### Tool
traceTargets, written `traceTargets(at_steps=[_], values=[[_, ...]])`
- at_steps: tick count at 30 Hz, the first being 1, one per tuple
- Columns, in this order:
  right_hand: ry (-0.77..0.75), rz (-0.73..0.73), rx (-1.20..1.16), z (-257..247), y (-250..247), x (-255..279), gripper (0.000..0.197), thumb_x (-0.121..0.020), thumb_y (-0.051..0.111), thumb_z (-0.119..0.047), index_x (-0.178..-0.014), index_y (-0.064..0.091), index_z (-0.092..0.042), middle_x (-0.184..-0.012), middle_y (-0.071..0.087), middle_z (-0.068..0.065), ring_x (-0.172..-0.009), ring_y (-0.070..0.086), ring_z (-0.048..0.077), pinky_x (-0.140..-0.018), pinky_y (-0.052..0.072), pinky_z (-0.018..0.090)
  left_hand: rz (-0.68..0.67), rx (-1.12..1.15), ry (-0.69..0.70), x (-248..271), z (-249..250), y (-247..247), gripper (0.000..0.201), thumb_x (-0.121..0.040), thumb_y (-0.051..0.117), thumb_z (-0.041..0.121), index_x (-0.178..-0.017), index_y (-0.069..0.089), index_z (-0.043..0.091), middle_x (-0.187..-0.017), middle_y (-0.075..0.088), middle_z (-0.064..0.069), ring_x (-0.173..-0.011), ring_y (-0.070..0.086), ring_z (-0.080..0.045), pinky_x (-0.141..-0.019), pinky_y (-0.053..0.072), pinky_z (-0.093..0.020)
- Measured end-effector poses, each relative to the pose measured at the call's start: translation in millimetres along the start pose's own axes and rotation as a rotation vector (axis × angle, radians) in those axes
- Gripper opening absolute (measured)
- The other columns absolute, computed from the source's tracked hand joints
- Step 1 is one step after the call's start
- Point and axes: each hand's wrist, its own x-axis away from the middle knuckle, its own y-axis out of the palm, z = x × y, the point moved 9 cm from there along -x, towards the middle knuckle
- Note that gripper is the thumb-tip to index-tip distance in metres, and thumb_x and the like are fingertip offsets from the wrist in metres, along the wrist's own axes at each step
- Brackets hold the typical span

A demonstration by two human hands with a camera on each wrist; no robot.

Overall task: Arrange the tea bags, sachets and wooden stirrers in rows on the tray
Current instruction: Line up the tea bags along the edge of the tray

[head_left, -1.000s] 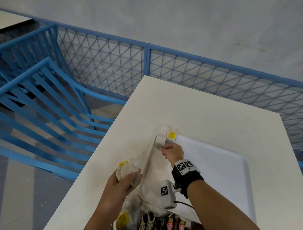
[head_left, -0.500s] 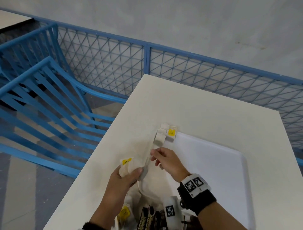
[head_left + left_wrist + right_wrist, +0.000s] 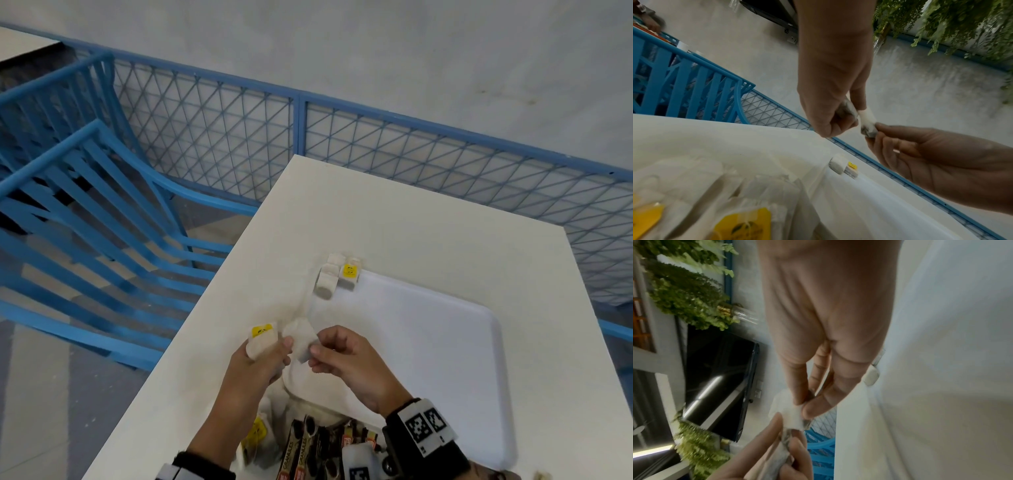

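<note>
- The left hand [image 3: 260,363] grips a small bunch of tea bags [image 3: 262,341], fingers curled round them, above the counter's [image 3: 411,219] left edge near the tray [image 3: 445,342].
- The right hand [image 3: 346,359] pinches one tea bag [image 3: 301,337] between thumb and fingertips; this bag also touches the left thumb, so it looks to be mid-handover between the two hands.
- The bags should handle as very light and soft: thin paper pouches that crumple, tear if tugged, and slip apart easily. Their strings and tags may tangle.
- The best hold is probably a gentle pinch on a pouch's flat edge or its tag, one bag at a time, not a squeeze on the filled middle.
- Each bag is a small whitish pouch with darker, greyish contents showing through; a yellow tag [image 3: 262,331] sticks up from the bunch.
- A first short row [image 3: 337,274] of bags, one with a yellow tag face up, sits at the tray's far left corner.
- More tea bags [image 3: 748,216] and dark sachets [image 3: 308,445] lie heaped at the tray's near end; no stirrers can be made out.
- Most of the tray is not yet filled, so the task seems at an early stage.
</note>
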Motion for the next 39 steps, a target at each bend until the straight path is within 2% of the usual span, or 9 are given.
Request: traceTargets(at_steps=[4,8,16,22,25,28,31,34,39], values=[[0.028,0.092,-0.197,6.9,-22.2,-5.8,0.011,-0.085,0.055,0.010,-0.082,0.059,0.000,-0.080,0.069,0.012,-0.073,0.068,0.018,-0.072,0.056,0.023,0.018,0.053,-0.044,1.8,-4.3,-3.2,0.015,-0.088,0.060,0.021,-0.097,0.066,0.010,-0.088,0.070,-0.007,-0.080,0.063,-0.016,-0.067,0.046,-0.026],[0.003,0.256,-0.293,7.3,-55.8,-25.7,0.011,-0.085,0.054,0.011,-0.083,0.058,0.001,-0.084,0.068,0.017,-0.070,0.068,0.020,-0.070,0.058,0.023,0.022,0.096,-0.083,3.3,-3.8,-3.6,0.013,-0.090,0.056,0.014,-0.095,0.066,0.007,-0.084,0.069,-0.007,-0.075,0.064,-0.015,-0.066,0.047,-0.026],[0.046,0.639,0.051,4.0,-116.8,-67.9,0.015,-0.081,0.068,-0.003,-0.071,0.059,-0.010,-0.065,0.056,0.006,-0.057,0.051,0.014,-0.054,0.048,0.020,0.026,0.098,-0.116,4.9,-4.4,-7.9,0.015,-0.088,0.051,0.006,-0.090,0.063,-0.002,-0.086,0.065,-0.014,-0.077,0.061,-0.019,-0.067,0.048,-0.027],[0.091,0.670,0.251,3.2,-119.2,-85.8,0.014,-0.078,0.072,-0.006,-0.068,0.062,-0.008,-0.057,0.058,0.004,-0.052,0.053,0.014,-0.065,0.052,0.026,0.037,0.026,-0.105,6.0,-6.3,-13.4,0.020,-0.090,0.051,0.007,-0.094,0.065,-0.007,-0.083,0.066,-0.017,-0.083,0.061,-0.025,-0.077,0.050,-0.031],[0.095,0.676,0.299,1.6,-120.3,-90.2,0.023,-0.079,0.071,-0.007,-0.061,0.058,-0.015,-0.056,0.058,0.003,-0.051,0.054,0.013,-0.060,0.051,0.021,0.041,0.035,-0.117,7.3,-8.3,-14.6,0.018,-0.091,0.051,0.006,-0.094,0.065,-0.005,-0.086,0.067,-0.018,-0.081,0.065,-0.023,-0.069,0.051,-0.025],[0.105,0.671,0.387,0.0,-122.0,-93.5,0.024,-0.079,0.071,-0.011,-0.059,0.060,-0.017,-0.056,0.059,0.002,-0.058,0.058,0.019,-0.073,0.054,0.032,0.047,0.052,-0.132,8.2,-10.2,-14.5,0.017,-0.091,0.052,0.007,-0.096,0.064,-0.003,-0.086,0.068,-0.016,-0.080,0.066,-0.020,-0.058,0.053,-0.017],[0.107,0.672,0.401,-0.7,-122.9,-95.2,0.009,-0.079,0.071,-0.013,-0.075,0.064,-0.012,-0.058,0.060,0.002,-0.066,0.061,0.022,-0.080,0.054,0.035,0.051,0.062,-0.132,9.3,-9.2,-13.1,0.016,-0.091,0.052,0.007,-0.097,0.064,-0.002,-0.085,0.068,-0.015,-0.080,0.066,-0.021,-0.059,0.052,-0.018],[0.096,0.724,0.333,-1.0,-127.2,-90.4,0.026,-0.077,0.073,-0.015,-0.096,0.055,-0.010,-0.062,0.060,0.003,-0.058,0.059,0.016,-0.066,0.051,0.026,0.045,0.065,-0.131,10.0,-8.7,-10.9,0.016,-0.091,0.052,0.008,-0.098,0.064,-0.001,-0.084,0.068,-0.014,-0.079,0.066,-0.020,-0.065,0.051,-0.023],[0.019,0.680,0.407,-9.3,-109.6,-74.6,0.016,-0.080,0.069,-0.020,-0.089,0.056,-0.015,-0.080,0.063,0.004,-0.073,0.062,0.021,-0.075,0.053,0.036,0.011,0.063,-0.129,11.8,-7.1,-5.1,0.015,-0.091,0.053,0.009,-0.100,0.064,0.004,-0.082,0.069,-0.009,-0.076,0.066,-0.016,-0.062,0.052,-0.021]])
